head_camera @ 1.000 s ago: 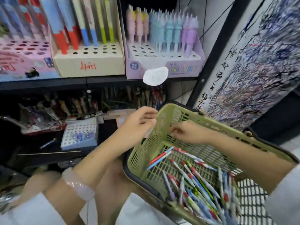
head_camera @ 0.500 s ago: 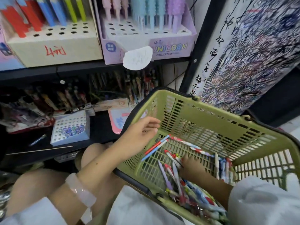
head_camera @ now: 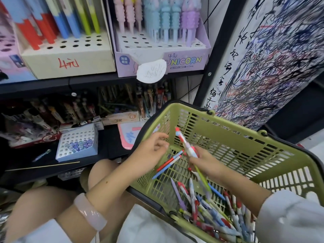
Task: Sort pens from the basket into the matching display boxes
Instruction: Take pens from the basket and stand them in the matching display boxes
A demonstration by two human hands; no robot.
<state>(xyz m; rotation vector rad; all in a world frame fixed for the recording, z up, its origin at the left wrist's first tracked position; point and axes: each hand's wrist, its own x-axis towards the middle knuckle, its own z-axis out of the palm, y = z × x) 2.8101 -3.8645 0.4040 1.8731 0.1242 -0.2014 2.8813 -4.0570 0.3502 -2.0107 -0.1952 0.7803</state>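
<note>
Above the basket (head_camera: 228, 137), shelves are stocked with display boxes: a cream box (head_camera: 70, 62) and a Unicorn box (head_camera: 163, 55) with pastel pens. Loose pens (head_camera: 206, 207) are heaped inside the basket. Two pens (head_camera: 188, 148) are pinched in the right hand (head_camera: 205, 162); the left hand (head_camera: 150, 151) is held beside them, fingers loosely spread.

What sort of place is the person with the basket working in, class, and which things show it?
Most likely a stationery shop. Display boxes on a shelf hold rows of pens with a handwritten price, the purple box reads UNICORN, and a scribbled test sheet hangs beside it.
</note>
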